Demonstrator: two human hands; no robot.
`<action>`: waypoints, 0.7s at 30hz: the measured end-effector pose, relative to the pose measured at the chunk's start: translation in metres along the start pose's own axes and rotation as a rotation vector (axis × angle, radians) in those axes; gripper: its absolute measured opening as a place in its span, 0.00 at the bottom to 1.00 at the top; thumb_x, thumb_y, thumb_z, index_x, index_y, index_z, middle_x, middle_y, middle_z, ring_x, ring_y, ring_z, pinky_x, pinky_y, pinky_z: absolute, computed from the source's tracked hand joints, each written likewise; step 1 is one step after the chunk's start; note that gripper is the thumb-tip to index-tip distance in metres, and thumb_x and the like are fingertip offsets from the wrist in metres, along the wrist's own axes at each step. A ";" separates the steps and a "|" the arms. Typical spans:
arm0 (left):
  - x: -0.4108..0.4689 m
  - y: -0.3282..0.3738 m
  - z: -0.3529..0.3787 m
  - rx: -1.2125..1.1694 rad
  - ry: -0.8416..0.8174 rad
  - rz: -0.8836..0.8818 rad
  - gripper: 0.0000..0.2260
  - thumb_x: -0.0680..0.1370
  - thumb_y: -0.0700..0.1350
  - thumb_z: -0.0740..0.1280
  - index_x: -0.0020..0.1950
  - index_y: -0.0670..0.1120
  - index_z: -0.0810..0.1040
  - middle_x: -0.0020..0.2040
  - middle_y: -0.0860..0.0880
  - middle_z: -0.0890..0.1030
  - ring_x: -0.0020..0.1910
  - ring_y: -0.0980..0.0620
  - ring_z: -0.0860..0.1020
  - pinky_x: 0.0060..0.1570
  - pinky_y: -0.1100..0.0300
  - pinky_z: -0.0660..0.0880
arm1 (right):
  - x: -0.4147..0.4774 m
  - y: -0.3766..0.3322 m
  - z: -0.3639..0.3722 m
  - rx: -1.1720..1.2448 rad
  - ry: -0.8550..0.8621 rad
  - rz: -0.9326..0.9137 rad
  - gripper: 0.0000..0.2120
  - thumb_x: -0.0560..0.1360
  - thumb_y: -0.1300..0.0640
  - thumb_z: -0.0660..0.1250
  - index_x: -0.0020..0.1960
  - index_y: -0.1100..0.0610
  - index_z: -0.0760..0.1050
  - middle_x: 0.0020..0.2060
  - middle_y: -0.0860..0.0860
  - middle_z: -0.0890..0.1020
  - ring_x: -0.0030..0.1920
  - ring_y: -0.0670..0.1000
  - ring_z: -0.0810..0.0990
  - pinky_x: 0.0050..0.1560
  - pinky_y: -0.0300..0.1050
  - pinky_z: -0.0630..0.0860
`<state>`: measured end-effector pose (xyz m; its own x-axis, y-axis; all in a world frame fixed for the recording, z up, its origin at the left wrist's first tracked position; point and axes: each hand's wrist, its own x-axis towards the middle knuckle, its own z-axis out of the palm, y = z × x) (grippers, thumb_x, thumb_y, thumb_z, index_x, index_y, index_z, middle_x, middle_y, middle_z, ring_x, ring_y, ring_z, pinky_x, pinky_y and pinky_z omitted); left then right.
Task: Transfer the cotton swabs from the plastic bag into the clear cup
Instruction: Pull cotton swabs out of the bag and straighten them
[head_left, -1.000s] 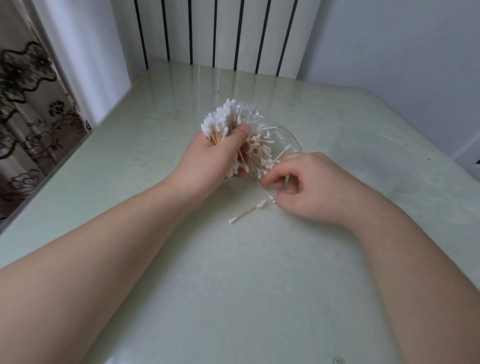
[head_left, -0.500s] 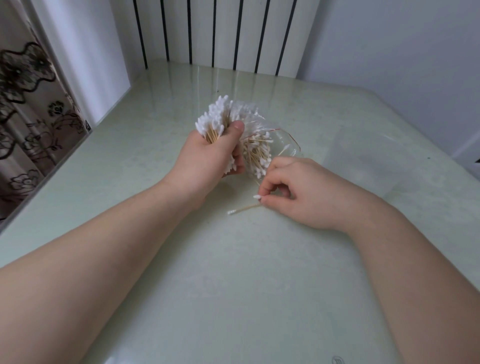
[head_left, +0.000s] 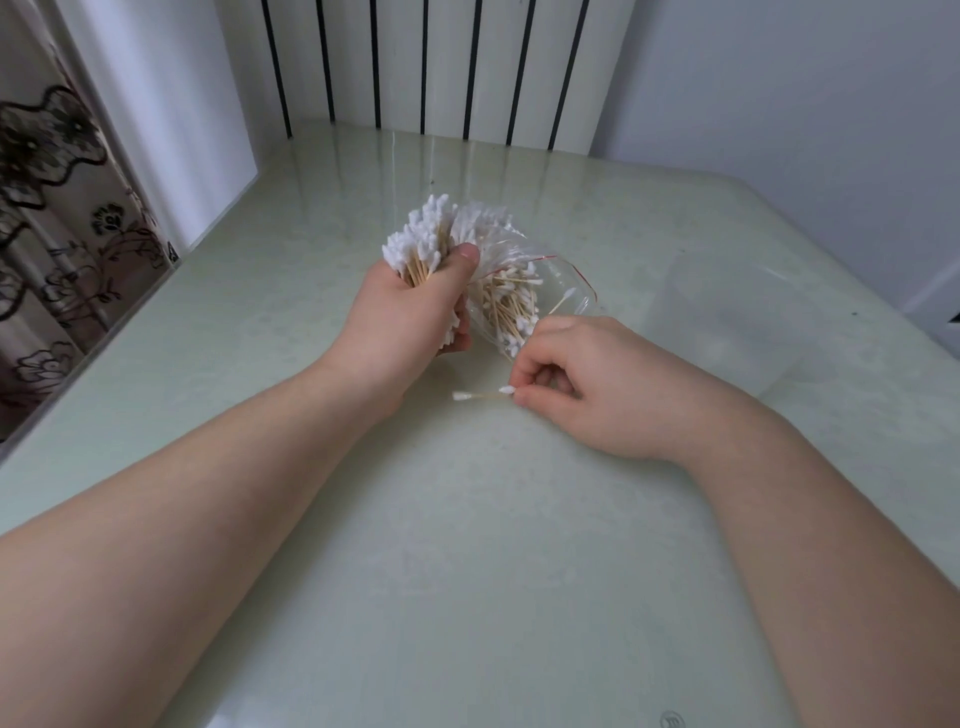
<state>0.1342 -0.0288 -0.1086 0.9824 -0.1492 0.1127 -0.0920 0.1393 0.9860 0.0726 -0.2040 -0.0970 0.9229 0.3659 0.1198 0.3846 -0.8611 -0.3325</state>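
The right hand (head_left: 587, 379) is pinching the tip of a stray swab (head_left: 480, 395), its fingers (head_left: 521, 378) curled narrow around that single stick. A second ago this hand was sitting higher, close against the bag (head_left: 511, 312), and the swab was lying slanted on the surface (head_left: 467, 571). Now the hand is sitting nearer the person and the swab is lying almost level, pointing toward 9 o'clock from the fingertips. Whether it is already lifting off the surface is not clear. The left hand (head_left: 410, 317) is gripping a thick bundle (head_left: 421, 249) of swabs, thumb clamped over the wooden sticks and the cotton heads fanning out toward 12 o'clock. It has drifted a little toward 10 o'clock since then. The bag is lying at 3 o'clock of the left hand and touching it, with many swabs still inside and its red-edged mouth opening toward 3 o'clock. The cup (head_left: 727, 322) is showing only faintly at 2 o'clock of the right hand, well apart, and no swabs are visible inside it. The person seems to be gathering up a dropped swab before carrying anything across, so the transfer itself looks barely started, with both the bundle and the bag's contents still waiting to go in.
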 end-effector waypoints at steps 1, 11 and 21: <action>0.000 0.000 0.000 -0.001 0.011 0.000 0.12 0.83 0.45 0.66 0.40 0.48 0.74 0.30 0.51 0.72 0.29 0.51 0.72 0.32 0.57 0.73 | 0.000 0.000 -0.001 0.032 0.046 0.000 0.02 0.77 0.56 0.70 0.45 0.51 0.80 0.40 0.41 0.75 0.39 0.36 0.75 0.41 0.28 0.66; -0.007 -0.001 -0.001 0.065 -0.196 0.140 0.07 0.78 0.51 0.71 0.44 0.51 0.80 0.30 0.56 0.74 0.30 0.54 0.72 0.33 0.57 0.73 | 0.010 -0.006 0.004 0.525 0.402 0.146 0.06 0.76 0.56 0.71 0.41 0.49 0.78 0.34 0.47 0.80 0.35 0.50 0.77 0.42 0.46 0.75; -0.003 -0.001 -0.003 -0.024 -0.135 0.038 0.09 0.83 0.48 0.66 0.45 0.48 0.81 0.43 0.45 0.84 0.43 0.45 0.83 0.42 0.50 0.79 | 0.007 -0.015 -0.004 0.761 0.519 0.174 0.09 0.76 0.67 0.70 0.50 0.54 0.79 0.30 0.50 0.81 0.31 0.47 0.80 0.30 0.40 0.74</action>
<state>0.1315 -0.0259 -0.1108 0.9473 -0.2733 0.1669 -0.1231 0.1706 0.9776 0.0736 -0.1897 -0.0870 0.9295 -0.1079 0.3526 0.2943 -0.3592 -0.8856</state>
